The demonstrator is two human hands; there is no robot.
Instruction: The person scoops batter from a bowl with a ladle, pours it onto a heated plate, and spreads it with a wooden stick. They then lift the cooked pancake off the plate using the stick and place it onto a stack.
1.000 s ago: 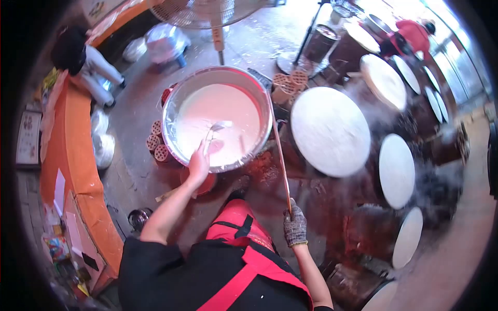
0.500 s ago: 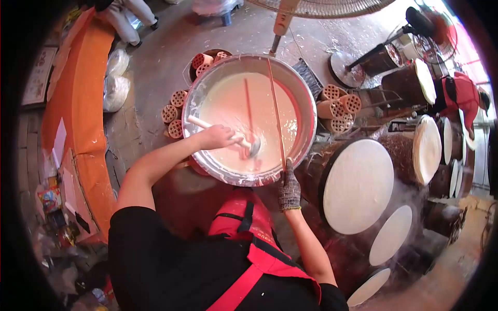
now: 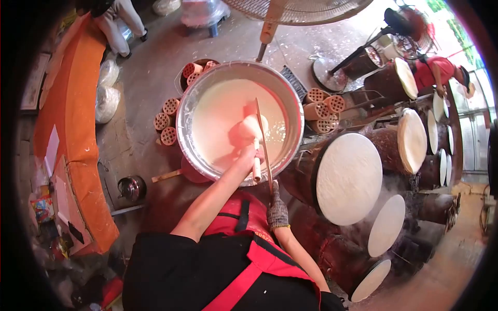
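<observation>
The wide metal basin (image 3: 189, 111) of pale batter (image 3: 220, 119) sits on the floor before you. The ladle (image 3: 252, 136), loaded with batter, hangs over its near side, your bare left hand (image 3: 248, 154) clamped around the handle. Your gloved right hand (image 3: 277, 207) grips a thin stick (image 3: 262, 140) that slants across the basin's near rim.

There is just one camera, and it sits on the person's head. It looks almost straight down, close over the big metal basin (image 3: 239, 122). The picture bends like a fish eye with dark corners. Right of the basin, round white discs (image 3: 348, 178) curve away toward the far edge.
</observation>
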